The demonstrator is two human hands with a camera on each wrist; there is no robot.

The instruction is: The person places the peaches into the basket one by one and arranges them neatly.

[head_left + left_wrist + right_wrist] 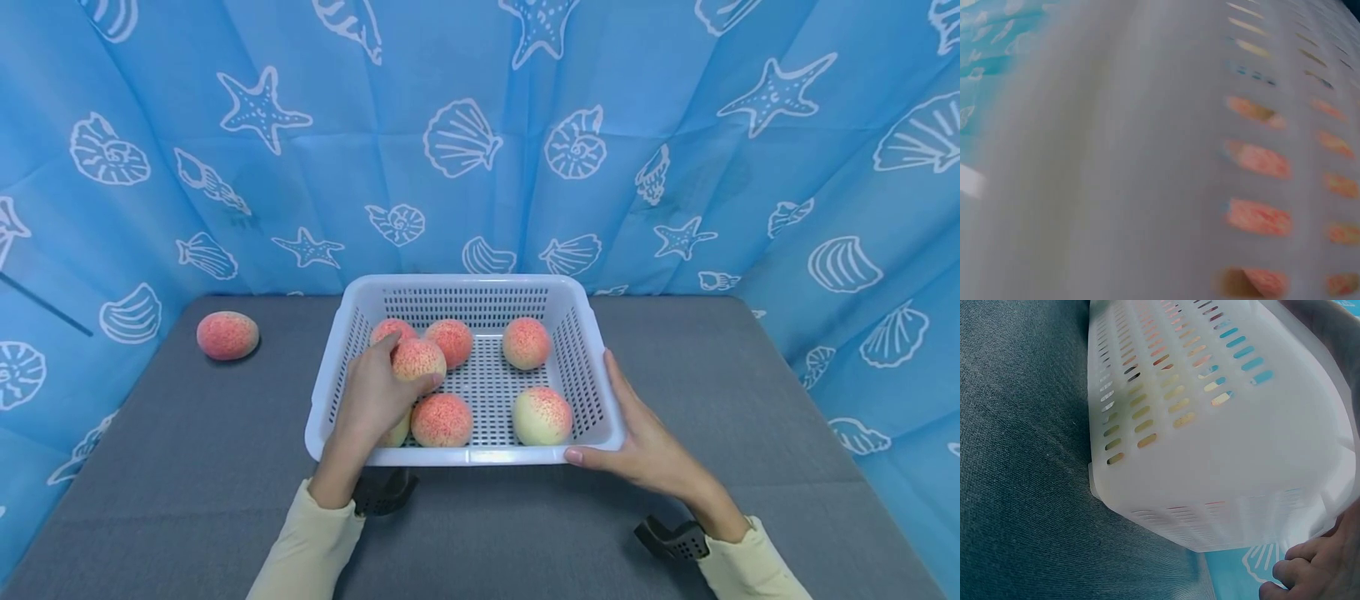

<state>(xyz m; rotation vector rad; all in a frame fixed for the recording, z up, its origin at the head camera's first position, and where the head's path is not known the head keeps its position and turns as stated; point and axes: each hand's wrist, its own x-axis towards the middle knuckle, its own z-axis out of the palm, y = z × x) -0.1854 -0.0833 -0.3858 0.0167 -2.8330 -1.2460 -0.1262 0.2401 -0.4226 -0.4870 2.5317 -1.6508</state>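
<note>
A white plastic basket [480, 455] with slotted walls stands on the grey table, several peaches inside. Reaching over its left front part, my left hand [372, 392] holds a red-and-yellow peach [418, 357] between thumb and fingers, above the other peaches. Under that hand, a pale peach is partly hidden, beside a redder peach [442, 420]. My right hand [647, 442] grips the basket's right front corner, thumb at the front rim and fingers along the right side. The right wrist view shows curled fingers [1302, 570] near the basket's edge.
One peach [228, 336] lies alone on the grey tabletop [187, 467], left of the basket. A blue curtain [465, 200] with white shells and starfish hangs behind and along both sides. The basket's slotted wall [1166, 156] fills most of the left wrist view.
</note>
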